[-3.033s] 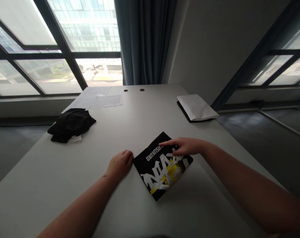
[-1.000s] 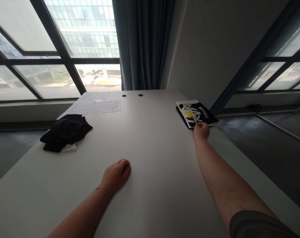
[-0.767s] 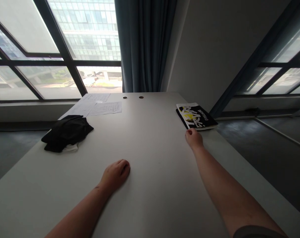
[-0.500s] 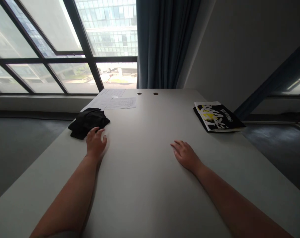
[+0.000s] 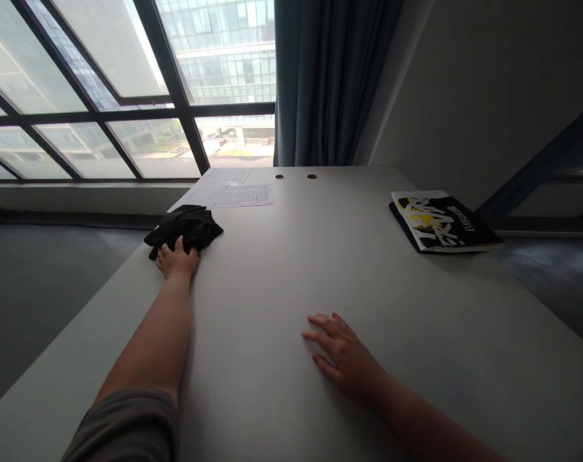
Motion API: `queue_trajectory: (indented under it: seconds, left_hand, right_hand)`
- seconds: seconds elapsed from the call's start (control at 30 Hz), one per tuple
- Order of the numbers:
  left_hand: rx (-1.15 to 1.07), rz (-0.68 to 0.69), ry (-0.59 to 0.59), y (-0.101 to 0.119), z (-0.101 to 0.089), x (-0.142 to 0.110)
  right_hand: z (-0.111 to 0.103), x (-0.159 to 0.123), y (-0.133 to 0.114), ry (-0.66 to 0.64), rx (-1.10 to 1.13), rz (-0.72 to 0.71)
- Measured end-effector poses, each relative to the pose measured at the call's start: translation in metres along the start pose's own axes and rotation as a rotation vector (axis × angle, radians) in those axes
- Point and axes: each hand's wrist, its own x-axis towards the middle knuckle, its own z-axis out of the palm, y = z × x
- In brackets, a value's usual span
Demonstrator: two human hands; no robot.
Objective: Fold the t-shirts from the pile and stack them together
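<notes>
My left hand reaches far out to the left and its fingers close on the near edge of a crumpled black garment lying on the white table. My right hand lies flat on the bare tabletop near me, fingers spread, holding nothing. A folded black shirt with a white and yellow print rests on a small stack of folded clothes at the table's right edge, well away from both hands.
Two sheets of printed paper lie beyond the black garment near the window. Two round cable holes sit at the table's far end. A dark curtain hangs behind, with large windows to the left.
My right hand left the folded printed shirt on the right stack and drew back to rest on the table. My left hand moved left and forward onto the black garment. The view swung left.
</notes>
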Motion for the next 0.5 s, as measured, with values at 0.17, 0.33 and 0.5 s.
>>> queue_trajectory:
  seconds: [0.17, 0.33, 0.5]
  left_hand:
    - [0.008, 0.02, 0.004, -0.002, 0.004, 0.006]
    - [0.038, 0.082, -0.004, 0.0, 0.001, 0.004]
    - [-0.02, 0.144, 0.071, 0.003, -0.01, 0.001]
  right_hand:
    - [-0.008, 0.012, 0.01, 0.017, 0.085, -0.029]
    - [-0.014, 0.013, 0.016, 0.03, 0.17, -0.071]
    - [-0.015, 0.008, 0.017, 0.006, 0.204, -0.101]
